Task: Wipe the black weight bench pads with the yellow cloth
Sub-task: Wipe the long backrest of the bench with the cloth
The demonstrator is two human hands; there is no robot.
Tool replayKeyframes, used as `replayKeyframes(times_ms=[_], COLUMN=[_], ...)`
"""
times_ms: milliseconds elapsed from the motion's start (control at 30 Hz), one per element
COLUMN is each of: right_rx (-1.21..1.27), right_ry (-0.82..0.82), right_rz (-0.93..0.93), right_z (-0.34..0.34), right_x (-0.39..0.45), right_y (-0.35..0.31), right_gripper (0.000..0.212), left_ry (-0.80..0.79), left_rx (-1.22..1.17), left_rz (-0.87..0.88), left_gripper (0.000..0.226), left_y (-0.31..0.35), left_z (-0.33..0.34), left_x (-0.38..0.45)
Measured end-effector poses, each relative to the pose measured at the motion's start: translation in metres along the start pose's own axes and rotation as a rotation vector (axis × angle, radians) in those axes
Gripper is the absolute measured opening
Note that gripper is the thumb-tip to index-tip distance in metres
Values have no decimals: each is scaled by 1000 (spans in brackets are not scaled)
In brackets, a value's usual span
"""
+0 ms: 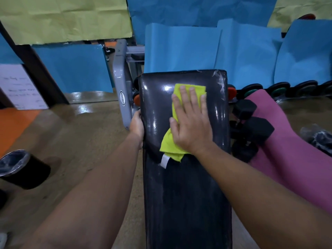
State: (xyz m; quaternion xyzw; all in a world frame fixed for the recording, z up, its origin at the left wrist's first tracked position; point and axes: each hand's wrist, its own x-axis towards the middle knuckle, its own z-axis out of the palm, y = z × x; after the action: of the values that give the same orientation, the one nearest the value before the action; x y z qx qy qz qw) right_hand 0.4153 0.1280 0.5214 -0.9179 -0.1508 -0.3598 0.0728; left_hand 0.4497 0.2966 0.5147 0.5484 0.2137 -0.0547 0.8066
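Black hex dumbbells [255, 126] beside pink mat [291, 159]; black bin [21, 169] on floor.

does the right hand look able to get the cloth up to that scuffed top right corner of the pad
Probably yes. The right hand lies flat on the yellow cloth just below the scuffed corner, with only bare black pad between them.

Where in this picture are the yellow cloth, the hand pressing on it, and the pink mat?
yellow cloth [168, 145]: head view, on its lower fold below the palm.
right hand [191, 123]: head view, on the back of the hand.
pink mat [287, 159]: head view, on its middle stretch beside the bench.
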Motion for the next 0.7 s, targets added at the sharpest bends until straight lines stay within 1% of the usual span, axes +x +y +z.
replayKeyframes(times_ms=[67,133,167,233,333,367,433,500,533,633,700], right_rx=[-15,-19,-24,-20,-30,-24,-6,12,23,29,26], right_ry=[-24,-26,-21,-12,17,21,-2,2,20,75,83], right_rz=[-151,-208,-194,-90,80,84,18,-32,-28,91,177], right_z=[2,-1,-2,-4,-6,-4,0,2,1,0,0], right_x=[-12,-14,-11,2,11,9,-2,-15,-19,-14,-8], right_y=[-1,15,25,40,23,13,3,5,9,15,3], right_gripper=[63,62,62,63,67,68,68,65,64,64,66], left_ry=[-8,-17,-19,-20,-22,-22,-17,5,22,28,5], left_rx=[26,31,43,55,50,55,69,90,102,100,70], left_rz=[-2,-9,-23,-80,-114,-107,-86,-67,-61,-58,-68], left_gripper=[45,43,43,47,49,48,47,46,45,43,44], left_y=[2,2,-1,-20,-54,-58,-58,-55,-55,-60,-59], left_z=[0,-4,-7,-20,-34,-36,-35,-34,-35,-37,-36], left_x=[-2,-2,-3,-5,-10,-12,-14,-14,-14,-12,-11])
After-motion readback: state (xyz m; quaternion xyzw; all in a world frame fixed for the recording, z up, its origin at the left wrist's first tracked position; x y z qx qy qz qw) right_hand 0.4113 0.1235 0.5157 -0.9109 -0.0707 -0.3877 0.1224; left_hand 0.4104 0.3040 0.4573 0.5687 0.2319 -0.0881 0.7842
